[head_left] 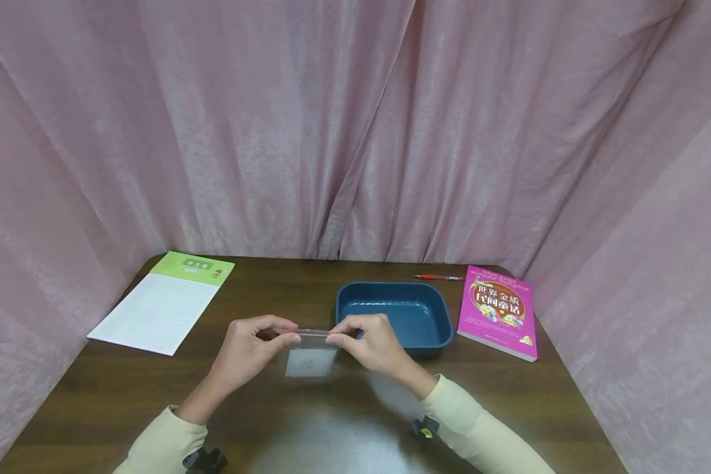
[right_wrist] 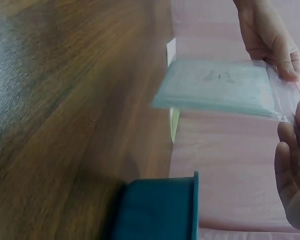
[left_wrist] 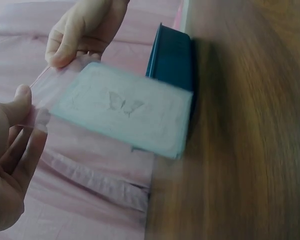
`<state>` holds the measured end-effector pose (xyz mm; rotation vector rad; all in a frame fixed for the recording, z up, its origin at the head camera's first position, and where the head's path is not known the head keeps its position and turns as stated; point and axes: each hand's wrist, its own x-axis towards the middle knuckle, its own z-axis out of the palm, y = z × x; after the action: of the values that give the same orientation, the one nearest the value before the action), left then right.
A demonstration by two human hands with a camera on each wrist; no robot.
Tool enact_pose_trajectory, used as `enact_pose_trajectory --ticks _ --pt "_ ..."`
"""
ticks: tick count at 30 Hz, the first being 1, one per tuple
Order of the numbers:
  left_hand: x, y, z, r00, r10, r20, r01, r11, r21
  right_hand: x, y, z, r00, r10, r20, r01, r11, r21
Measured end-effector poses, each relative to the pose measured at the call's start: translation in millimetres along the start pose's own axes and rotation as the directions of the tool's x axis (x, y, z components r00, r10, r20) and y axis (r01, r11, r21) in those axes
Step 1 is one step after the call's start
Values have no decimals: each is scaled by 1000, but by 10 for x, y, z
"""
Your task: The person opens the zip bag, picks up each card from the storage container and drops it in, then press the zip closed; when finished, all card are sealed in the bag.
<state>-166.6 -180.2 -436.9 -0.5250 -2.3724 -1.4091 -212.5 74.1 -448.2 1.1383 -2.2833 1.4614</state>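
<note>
Both hands hold up a clear zip-lock bag [head_left: 313, 337] by its top edge above the table. My left hand [head_left: 245, 345] pinches one top corner between thumb and fingers, and my right hand [head_left: 372, 342] pinches the other. Inside the bag sits a flat, pale rectangular stack [left_wrist: 125, 105] with a grey butterfly print on its face. In the right wrist view the stack [right_wrist: 215, 87] shows some thickness at its edge. A thin reddish line runs along the bag's top between the fingers.
Just behind the right hand stands a blue rectangular tray [head_left: 394, 349]. A pink book [head_left: 498, 313] lies at the right, with a red pen [head_left: 438, 277] beside it. At the left is a writing pad [head_left: 160, 306] with a green header. Pink curtains [head_left: 261, 131] surround the wooden table [head_left: 261, 428].
</note>
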Motion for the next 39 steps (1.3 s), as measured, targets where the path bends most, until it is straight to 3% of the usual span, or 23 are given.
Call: enact_pose_trajectory --ticks 8,14,19,27,39 --pt "-18 -135 -161 1000 -29 -5 29 1000 -1 65 22 134 991 124 45 -126 990 57" --pt "21 -241 -315 1000 27 9 -27 995 100 148 48 246 989 128 70 -133 989 63" --pt "51 -367 -384 999 40 20 -43 992 121 242 40 353 982 171 79 -176 982 70" --pt "102 -583 -489 999 -31 41 25 990 135 367 65 545 970 227 90 -240 952 189" --pt "203 -822 -578 993 -107 39 102 988 114 533 207 791 954 299 12 -296 937 186"
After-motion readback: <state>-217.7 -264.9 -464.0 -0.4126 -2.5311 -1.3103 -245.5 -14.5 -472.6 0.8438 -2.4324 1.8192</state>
